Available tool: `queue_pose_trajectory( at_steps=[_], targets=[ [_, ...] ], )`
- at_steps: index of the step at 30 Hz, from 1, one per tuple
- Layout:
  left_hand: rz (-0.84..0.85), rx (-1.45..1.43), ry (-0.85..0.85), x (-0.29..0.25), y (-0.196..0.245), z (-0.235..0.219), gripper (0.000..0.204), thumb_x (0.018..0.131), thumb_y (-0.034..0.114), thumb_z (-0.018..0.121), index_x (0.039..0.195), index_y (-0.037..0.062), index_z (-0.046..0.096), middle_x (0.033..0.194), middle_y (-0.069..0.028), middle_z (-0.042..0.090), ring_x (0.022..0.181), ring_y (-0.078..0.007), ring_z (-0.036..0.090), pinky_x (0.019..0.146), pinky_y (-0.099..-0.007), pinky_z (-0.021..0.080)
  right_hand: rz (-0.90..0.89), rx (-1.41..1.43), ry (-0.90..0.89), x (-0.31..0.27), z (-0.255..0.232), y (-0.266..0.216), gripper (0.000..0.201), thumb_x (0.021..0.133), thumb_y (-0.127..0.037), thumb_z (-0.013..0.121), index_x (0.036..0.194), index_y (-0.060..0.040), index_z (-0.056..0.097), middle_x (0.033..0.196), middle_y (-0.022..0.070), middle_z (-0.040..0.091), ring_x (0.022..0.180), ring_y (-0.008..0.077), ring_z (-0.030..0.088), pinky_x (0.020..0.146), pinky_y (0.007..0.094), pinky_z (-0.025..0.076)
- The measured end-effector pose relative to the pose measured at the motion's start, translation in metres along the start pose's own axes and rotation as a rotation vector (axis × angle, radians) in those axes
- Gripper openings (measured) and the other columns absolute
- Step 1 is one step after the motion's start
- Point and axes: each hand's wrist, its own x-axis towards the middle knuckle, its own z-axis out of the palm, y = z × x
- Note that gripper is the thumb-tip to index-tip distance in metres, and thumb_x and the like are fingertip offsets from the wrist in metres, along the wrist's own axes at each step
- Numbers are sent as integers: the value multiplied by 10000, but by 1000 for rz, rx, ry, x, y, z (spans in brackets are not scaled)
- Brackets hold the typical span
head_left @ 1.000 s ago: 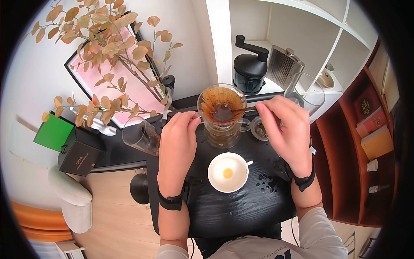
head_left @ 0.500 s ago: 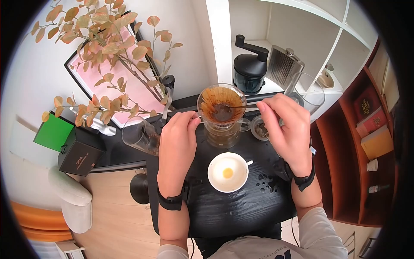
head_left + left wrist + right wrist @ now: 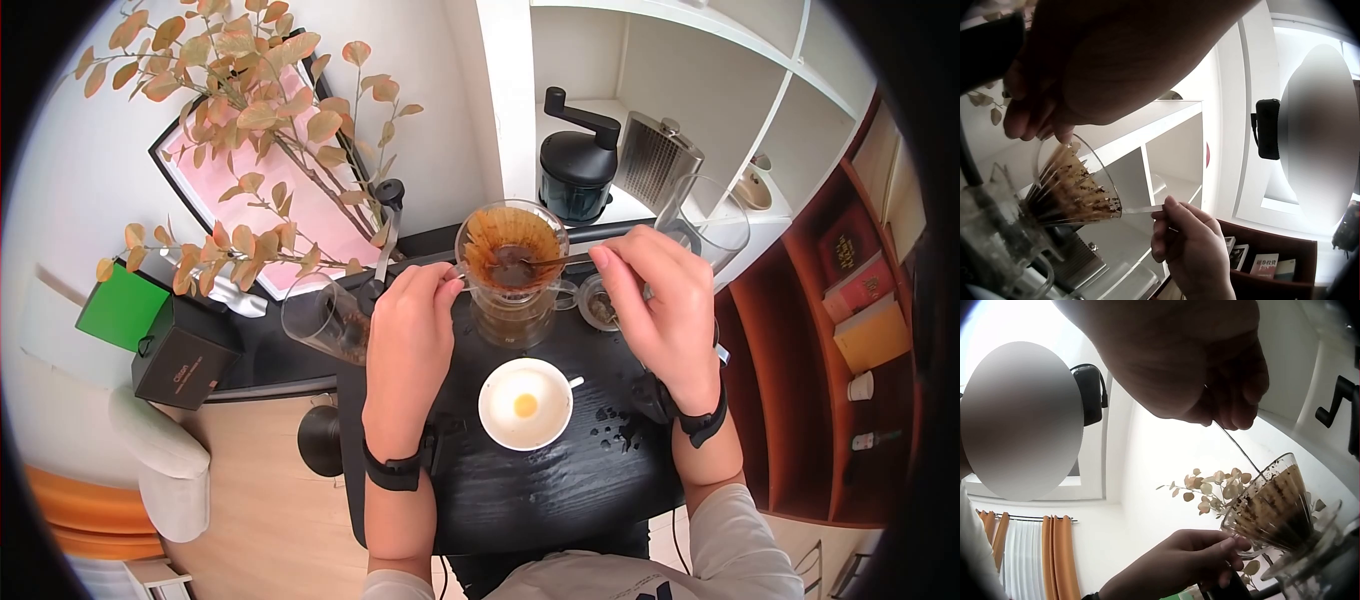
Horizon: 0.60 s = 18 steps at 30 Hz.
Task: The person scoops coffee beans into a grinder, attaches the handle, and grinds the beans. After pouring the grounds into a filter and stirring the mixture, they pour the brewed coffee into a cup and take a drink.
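A clear glass coffee dripper (image 3: 465,245) lined with a brown-stained paper filter (image 3: 540,230) sits on a glass server (image 3: 512,322). Dark wet coffee grounds (image 3: 513,266) lie in the filter's bottom. My left hand (image 3: 410,325) pinches the dripper's side at its handle; in the right wrist view, the left fingertips (image 3: 1230,544) are at the glass. From the other side, my right hand (image 3: 662,300) pinches a slim stirrer (image 3: 1142,210) between thumb and fingers. It slants over the rim into the grounds, where its lower end is hidden.
A white cup (image 3: 525,434) with a little yellow liquid stands in front of the server, near water drops (image 3: 620,428). Glasses flank the hands, one at left (image 3: 318,315), one at right (image 3: 705,215). Behind are a hand grinder (image 3: 578,165) and leafy branches (image 3: 260,115).
The stirrer has shifted within the dripper, its angle changing slightly as the right hand moves a little. The left hand keeps its hold on the dripper. The head view has tilted slightly.
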Motion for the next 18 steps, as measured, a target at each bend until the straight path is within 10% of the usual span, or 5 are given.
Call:
queue_pose_trajectory(
  at_steps=[18],
  targets=[
    [15, 0, -3, 0, -1, 0, 131, 993, 53, 680, 1063, -57, 694, 974, -214, 711, 845, -433, 678, 742, -463, 546, 25, -23, -19, 0, 1, 0, 51, 943, -2, 726, 916, 35, 702, 743, 140, 624, 626, 314, 620, 572, 398, 478]
  ],
)
